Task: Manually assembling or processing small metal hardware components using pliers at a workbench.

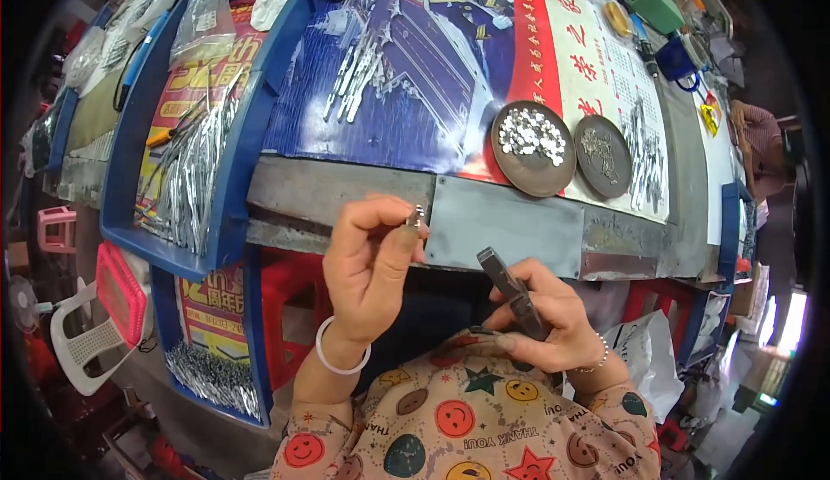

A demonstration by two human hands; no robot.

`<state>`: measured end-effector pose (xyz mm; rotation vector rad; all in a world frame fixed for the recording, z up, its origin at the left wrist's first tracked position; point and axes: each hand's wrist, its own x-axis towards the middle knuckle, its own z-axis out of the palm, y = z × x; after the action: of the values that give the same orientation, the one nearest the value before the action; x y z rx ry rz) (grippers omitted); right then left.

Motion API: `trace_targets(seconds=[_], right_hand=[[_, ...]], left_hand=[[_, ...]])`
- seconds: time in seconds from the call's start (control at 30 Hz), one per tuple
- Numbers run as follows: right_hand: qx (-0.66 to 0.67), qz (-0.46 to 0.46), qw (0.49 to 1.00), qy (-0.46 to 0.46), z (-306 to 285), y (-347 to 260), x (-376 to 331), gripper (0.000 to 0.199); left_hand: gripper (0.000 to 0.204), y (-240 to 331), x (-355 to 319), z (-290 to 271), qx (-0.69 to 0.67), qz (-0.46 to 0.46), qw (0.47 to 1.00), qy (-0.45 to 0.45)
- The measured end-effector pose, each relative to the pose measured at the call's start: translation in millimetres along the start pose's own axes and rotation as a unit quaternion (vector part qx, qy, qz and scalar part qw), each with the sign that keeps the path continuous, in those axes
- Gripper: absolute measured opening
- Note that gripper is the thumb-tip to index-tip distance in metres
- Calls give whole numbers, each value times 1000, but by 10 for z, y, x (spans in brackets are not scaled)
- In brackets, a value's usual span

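Observation:
My left hand (367, 259) is raised over the bench's front edge, with thumb and fingers pinching a small shiny metal piece (419, 214); the fingertips partly cover it. To its right, close to my body, my right hand (549, 320) is closed round a dark, blocky metal hand tool (500, 271). The tool's upper end points up and left, and its exact kind is unclear. Beyond the hands stands a brown dish (538, 188) of small round silvery pieces. Beside it is a second brown dish (608, 189) with tiny thin metal parts.
A grey plate (510, 229) covers part of the bench edge. Shiny metal strips (350, 78) lie on the blue sheet, and more strips (644, 156) sit right of the dishes. At left, a blue tray (238, 190) holds long metal strips, above another tray of metal pieces (212, 376).

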<state>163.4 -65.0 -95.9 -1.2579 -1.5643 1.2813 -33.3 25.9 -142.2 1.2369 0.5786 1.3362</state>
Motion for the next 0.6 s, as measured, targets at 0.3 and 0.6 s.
trace_targets(seconds=[0.3, 0.6], right_hand=[[-241, -91, 966, 11, -154, -158, 390, 21], [-427, -195, 883, 13, -224, -614, 552, 26]], left_hand=[[10, -243, 69, -32, 25, 53, 997, -41], [9, -303, 74, -74, 53, 91, 993, -50]])
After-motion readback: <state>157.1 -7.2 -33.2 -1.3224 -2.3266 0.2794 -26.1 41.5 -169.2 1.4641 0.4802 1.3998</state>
